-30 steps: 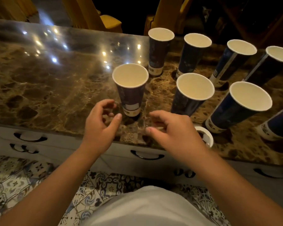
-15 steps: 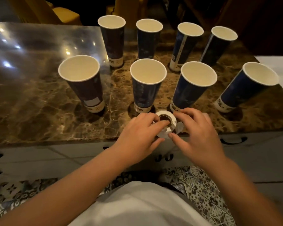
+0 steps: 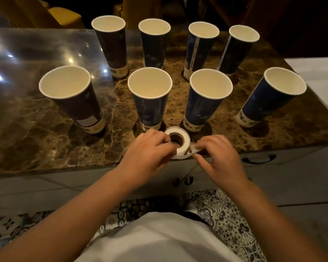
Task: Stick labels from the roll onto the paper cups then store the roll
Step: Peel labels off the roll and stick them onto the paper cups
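Near edge of the marble desk (image 3: 36, 144): left hand (image 3: 148, 154) is gripping the label roll (image 3: 180, 142), fingers curled round its left side. Roll is white, brown cardboard core showing, standing tilted at the desk's lip. Right hand (image 3: 218, 157) is pinching the loose white strip (image 3: 192, 151) peeling off the roll's right side. Beyond, eight dark blue paper cups (image 3: 150, 103) are standing upright in two rows of four, cream insides; the near-left cup (image 3: 74, 103) is carrying a pale rectangular label low on its wall.
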The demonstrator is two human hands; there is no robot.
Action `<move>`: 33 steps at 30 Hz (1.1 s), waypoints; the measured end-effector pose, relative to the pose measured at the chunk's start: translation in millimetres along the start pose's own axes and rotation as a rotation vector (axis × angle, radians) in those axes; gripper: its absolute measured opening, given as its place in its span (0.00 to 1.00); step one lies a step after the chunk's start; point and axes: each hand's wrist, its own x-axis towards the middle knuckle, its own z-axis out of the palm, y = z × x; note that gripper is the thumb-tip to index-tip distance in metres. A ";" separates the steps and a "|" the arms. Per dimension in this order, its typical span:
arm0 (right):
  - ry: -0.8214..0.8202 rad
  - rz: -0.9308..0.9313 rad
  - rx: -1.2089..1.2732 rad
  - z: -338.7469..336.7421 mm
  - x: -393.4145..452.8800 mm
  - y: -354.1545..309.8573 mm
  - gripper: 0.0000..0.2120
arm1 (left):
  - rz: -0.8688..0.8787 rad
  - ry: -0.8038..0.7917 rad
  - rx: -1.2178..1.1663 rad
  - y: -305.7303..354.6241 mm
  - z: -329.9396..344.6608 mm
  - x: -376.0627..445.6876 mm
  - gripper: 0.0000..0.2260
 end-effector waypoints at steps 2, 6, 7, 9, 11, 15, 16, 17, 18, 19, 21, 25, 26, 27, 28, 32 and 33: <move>0.004 -0.020 0.034 -3.7 0.2 2.6 0.05 | -0.036 -0.015 -0.050 -0.1 -2.4 -0.6 0.06; -0.083 0.093 0.384 -26.3 8.6 -9.9 0.06 | -0.124 -0.076 -0.171 3.0 -8.6 -0.9 0.10; -0.117 0.166 0.524 -33.0 12.4 -14.6 0.07 | -0.137 -0.095 -0.195 5.5 -10.9 0.9 0.13; -0.146 0.294 0.750 -39.8 20.6 -22.7 0.10 | -0.175 -0.117 -0.262 9.0 -14.0 4.9 0.17; -0.108 0.400 0.901 -37.2 26.9 -26.8 0.12 | -0.222 -0.121 -0.372 8.9 -16.8 7.3 0.13; -0.041 0.549 1.058 -28.5 33.2 -33.9 0.11 | -0.367 -0.120 -0.645 4.6 -26.0 7.1 0.09; -0.032 0.561 1.077 -27.0 33.8 -34.8 0.11 | -0.388 -0.121 -0.680 3.4 -28.4 5.6 0.11; -0.027 0.568 1.084 -26.0 34.6 -36.1 0.11 | -0.397 -0.125 -0.708 2.4 -30.4 3.9 0.12; -0.022 0.574 1.069 -24.6 35.1 -37.3 0.10 | -0.405 -0.132 -0.728 1.7 -32.0 2.0 0.13; -0.014 0.580 1.032 -22.9 35.4 -38.9 0.10 | -0.414 -0.138 -0.748 0.7 -33.2 0.5 0.14; 0.017 0.568 0.888 -18.4 35.1 -43.3 0.09 | -0.435 -0.136 -0.783 -0.7 -34.0 -2.4 0.16; 0.217 0.117 0.129 -7.5 25.2 -44.3 0.12 | -0.537 -0.073 -0.815 -1.1 -30.1 -4.7 0.20; 0.258 -0.032 0.012 -5.7 22.4 -43.5 0.11 | -0.568 -0.060 -0.832 -0.5 -29.5 -4.9 0.20; 0.274 -0.130 -0.030 -5.0 20.0 -44.5 0.10 | -0.586 -0.049 -0.834 -0.7 -28.3 -4.7 0.18; 0.271 -0.186 -0.014 -5.5 18.1 -47.9 0.08 | -0.588 -0.041 -0.816 -0.9 -27.8 -4.3 0.16; 0.280 -0.268 0.026 -7.1 15.3 -57.5 0.07 | -0.532 -0.041 -0.759 -1.2 -27.7 -1.6 0.06; 0.296 -0.293 0.017 -8.8 15.9 -58.5 0.07 | -0.527 -0.038 -0.772 -1.4 -28.1 -1.0 0.06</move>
